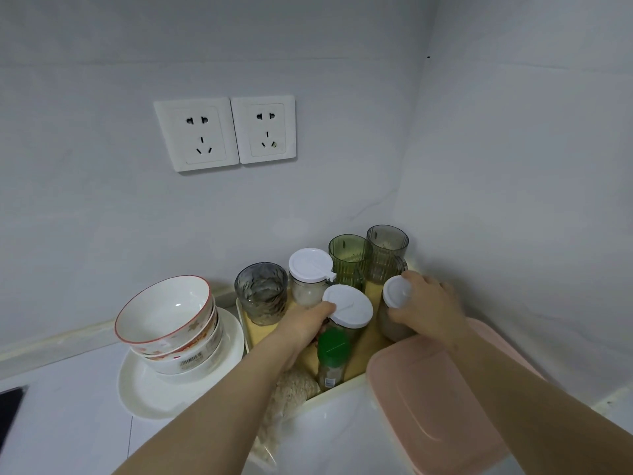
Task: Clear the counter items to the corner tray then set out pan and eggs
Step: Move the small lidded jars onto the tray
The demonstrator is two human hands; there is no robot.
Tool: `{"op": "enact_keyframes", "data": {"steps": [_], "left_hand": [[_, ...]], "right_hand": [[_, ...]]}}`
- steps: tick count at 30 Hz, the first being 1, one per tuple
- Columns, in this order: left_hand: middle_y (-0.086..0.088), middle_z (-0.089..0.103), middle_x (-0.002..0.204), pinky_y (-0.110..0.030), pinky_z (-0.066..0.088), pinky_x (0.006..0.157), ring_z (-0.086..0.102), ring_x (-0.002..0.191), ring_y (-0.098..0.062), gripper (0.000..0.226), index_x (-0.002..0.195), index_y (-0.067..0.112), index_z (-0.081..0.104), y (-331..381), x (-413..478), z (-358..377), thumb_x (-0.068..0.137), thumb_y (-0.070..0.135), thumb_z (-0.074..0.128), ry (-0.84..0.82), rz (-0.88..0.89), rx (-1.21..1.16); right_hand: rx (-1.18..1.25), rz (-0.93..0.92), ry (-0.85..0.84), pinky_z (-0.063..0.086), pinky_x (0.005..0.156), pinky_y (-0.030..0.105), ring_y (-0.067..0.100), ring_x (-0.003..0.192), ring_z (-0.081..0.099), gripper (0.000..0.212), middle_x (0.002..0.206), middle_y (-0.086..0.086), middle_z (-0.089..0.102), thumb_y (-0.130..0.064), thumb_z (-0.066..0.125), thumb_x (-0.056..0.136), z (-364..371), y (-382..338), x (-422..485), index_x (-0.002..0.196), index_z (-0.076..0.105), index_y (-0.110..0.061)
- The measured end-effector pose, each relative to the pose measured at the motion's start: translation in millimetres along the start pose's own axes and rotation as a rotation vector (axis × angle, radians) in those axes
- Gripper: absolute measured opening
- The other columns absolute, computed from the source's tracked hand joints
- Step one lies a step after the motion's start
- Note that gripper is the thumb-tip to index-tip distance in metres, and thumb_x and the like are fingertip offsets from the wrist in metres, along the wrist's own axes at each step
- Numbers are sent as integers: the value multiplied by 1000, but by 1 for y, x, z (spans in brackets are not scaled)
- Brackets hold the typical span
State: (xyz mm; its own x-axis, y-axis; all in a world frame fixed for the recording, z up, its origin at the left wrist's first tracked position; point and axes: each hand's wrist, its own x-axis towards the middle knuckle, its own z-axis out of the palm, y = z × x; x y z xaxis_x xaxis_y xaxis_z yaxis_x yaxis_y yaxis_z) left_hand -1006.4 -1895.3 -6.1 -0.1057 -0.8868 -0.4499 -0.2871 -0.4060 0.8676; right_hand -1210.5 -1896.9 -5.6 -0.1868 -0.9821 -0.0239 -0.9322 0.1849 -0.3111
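ok so I count three white-lidded jars (310, 265) (347, 306) (397, 292), three cups (261, 293) (349, 258) (387, 248), one green-capped bottle (332, 358), three stacked bowls (164, 310) (209, 332) (191, 365), one plate (147, 389), one pink box (428, 399) and two wall sockets (197, 135) (265, 130)

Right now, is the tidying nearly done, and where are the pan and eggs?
Partly. Cups already stand in the corner tray. The left hand grips the middle jar and the right hand grips the right jar, both at the tray. The stacked bowls and the pink box sit outside it. No pan or eggs are in view, so that part looks unstarted.
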Motion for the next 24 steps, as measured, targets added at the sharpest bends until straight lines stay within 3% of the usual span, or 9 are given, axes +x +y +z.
{"op": "enact_keyframes", "data": {"steps": [6, 8, 9, 12, 15, 18, 21, 24], "left_hand": [[6, 55, 82, -15, 38, 61, 48, 72, -5, 16, 93, 23, 52, 1, 2, 5, 96, 37, 45, -107, -42, 18], [3, 57, 90, -19, 39, 70, 51, 78, -7, 17, 101, 22, 53, 2, 3, 8, 95, 36, 48, -107, -56, -12], [2, 57, 89, -21, 39, 74, 51, 78, -9, 18, 100, 20, 54, 3, 4, 9, 94, 36, 49, -110, -66, -14], [0, 53, 73, -23, 39, 65, 49, 67, -11, 22, 79, 18, 55, 2, 7, 12, 93, 34, 50, -104, -88, -45], [-1, 56, 75, -23, 40, 67, 51, 70, -13, 21, 86, 17, 58, 1, 8, 13, 94, 35, 49, -130, -106, -54], [-4, 59, 85, -24, 42, 70, 54, 77, -16, 24, 101, 13, 61, 0, 8, 14, 92, 33, 53, -117, -84, -42], [-6, 63, 97, -29, 46, 81, 57, 89, -19, 15, 93, 19, 61, -1, 8, 14, 90, 32, 56, -87, -11, 35], [-3, 60, 91, -33, 47, 81, 57, 87, -19, 22, 83, 19, 53, -2, 11, 11, 83, 39, 63, 17, 116, 165]], "right_hand": [[-13, 65, 21, 31, 102, 38, 31, 124, 41, 66, 137, 2, 46, -44, 60, 78, -5, 1, -1, 137, 35, -29], [-59, 68, 60, 30, 102, 37, 31, 124, 39, 60, 138, 2, 44, -40, 57, 80, -5, -4, -4, 135, 38, -29], [-68, 44, 95, 29, 102, 37, 30, 126, 37, 55, 139, 1, 42, -37, 57, 80, -5, -7, -7, 133, 41, -28], [18, -137, 147, 21, 108, 35, 21, 134, 26, 48, 144, -6, 37, -30, 56, 82, -4, -22, -15, 129, 47, -30], [39, -303, -7, 15, 111, 36, 17, 139, 18, 58, 141, -11, 39, -32, 59, 79, -3, -38, -17, 134, 40, -30], [-50, -300, -139, 9, 113, 44, 22, 144, 8, 71, 144, -7, 35, -41, 59, 76, 3, -45, -12, 139, 30, -28], [-139, -337, -142, 12, 112, 45, 24, 141, 16, 71, 142, -3, 39, -46, 59, 76, 6, -47, -10, 138, 30, -28], [-165, -346, -116, 19, 109, 42, 22, 131, 29, 73, 137, -3, 44, -45, 63, 73, 3, -45, -11, 137, 32, -27]]}}
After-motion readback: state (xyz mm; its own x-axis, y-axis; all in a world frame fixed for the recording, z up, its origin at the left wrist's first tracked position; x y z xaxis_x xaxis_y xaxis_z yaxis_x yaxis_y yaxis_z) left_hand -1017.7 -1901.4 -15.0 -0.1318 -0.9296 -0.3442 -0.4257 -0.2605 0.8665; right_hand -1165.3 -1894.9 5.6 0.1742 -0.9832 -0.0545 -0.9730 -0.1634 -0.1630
